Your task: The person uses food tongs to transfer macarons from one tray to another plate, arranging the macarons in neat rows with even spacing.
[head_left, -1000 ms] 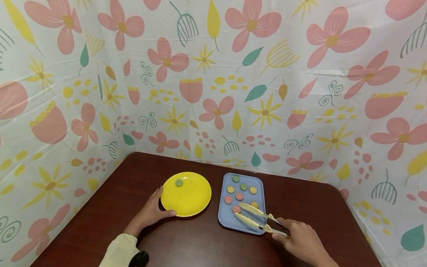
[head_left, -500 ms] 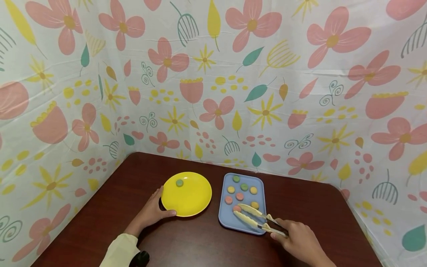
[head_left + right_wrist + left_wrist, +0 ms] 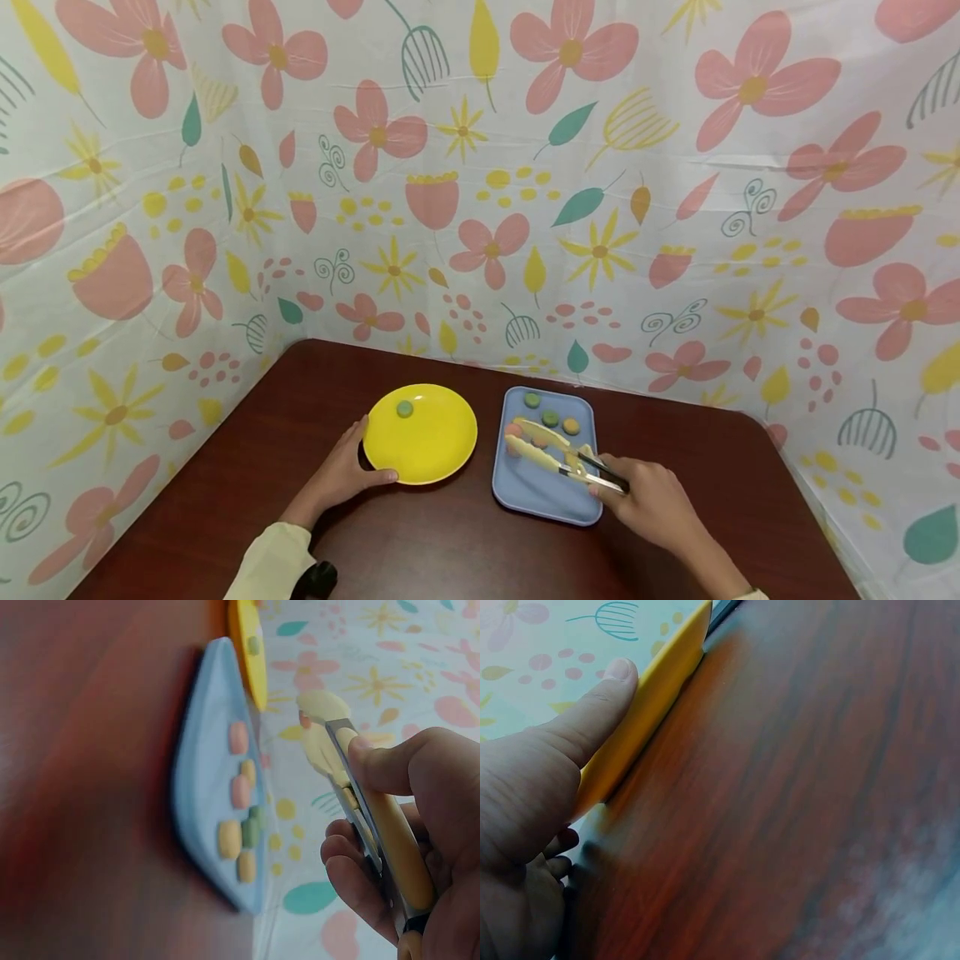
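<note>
My left hand (image 3: 339,477) holds the left rim of a round yellow plate (image 3: 438,450), thumb along the near edge. One green macaron (image 3: 405,408) lies on the plate. My right hand (image 3: 651,500) grips a pair of tongs (image 3: 534,453) with cream tips, raised over a blue tray (image 3: 525,497). Between the tips is a pink macaron (image 3: 513,431), of which the right wrist view shows only a sliver. Several macarons rest on the tray: green, yellow (image 3: 571,427) and pink (image 3: 238,738). In the head view the tongs partly cover some.
Both dishes stand on a dark wooden table (image 3: 450,542), the plate left of the tray with a gap between. A flower-printed cloth (image 3: 480,250) hangs behind the table and along its left side.
The tongs have closed on the nearest pink macaron and lifted it up over the tray, away from me and slightly left. My left hand and the plate have stayed put.
</note>
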`<state>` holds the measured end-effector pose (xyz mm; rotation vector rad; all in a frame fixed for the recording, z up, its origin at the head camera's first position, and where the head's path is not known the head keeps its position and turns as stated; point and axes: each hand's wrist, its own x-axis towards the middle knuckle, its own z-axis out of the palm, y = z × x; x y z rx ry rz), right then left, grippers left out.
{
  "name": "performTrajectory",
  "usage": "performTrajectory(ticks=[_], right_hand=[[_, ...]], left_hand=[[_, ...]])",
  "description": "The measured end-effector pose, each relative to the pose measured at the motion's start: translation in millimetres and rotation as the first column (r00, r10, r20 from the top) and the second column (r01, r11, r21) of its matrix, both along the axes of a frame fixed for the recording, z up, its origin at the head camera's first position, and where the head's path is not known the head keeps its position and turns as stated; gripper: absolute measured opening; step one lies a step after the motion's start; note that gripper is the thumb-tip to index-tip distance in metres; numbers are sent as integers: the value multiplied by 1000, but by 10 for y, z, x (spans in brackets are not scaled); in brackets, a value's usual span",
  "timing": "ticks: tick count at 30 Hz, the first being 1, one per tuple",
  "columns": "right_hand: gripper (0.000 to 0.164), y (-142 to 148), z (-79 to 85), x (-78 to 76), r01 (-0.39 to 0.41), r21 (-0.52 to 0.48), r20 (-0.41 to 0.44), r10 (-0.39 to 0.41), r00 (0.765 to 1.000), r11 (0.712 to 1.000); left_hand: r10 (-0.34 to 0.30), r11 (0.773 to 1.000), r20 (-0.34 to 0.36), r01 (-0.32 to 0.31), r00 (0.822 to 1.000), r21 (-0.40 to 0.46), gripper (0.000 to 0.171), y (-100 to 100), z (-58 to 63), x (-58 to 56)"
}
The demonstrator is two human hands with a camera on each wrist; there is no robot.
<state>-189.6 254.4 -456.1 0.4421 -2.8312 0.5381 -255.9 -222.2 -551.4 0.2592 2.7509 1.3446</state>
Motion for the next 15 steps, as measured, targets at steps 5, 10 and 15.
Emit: performTrajectory(ticks=[5,10,15], right_hand=[[52,-169,106,-174,-27,-22,11,28,1000,999],[55,-369,154,-340,-67,-14,20,67,998,998],[52,-550,165,-482,-110,-10,-10,110,994,994]], left_hand=[[10,1000,14,-10,1000,-9,130,5,13,2],[11,1000,13,-11,1000,-10,129,4,37,13],[6,1000,10,-6,1000,-9,128,1,40,9]])
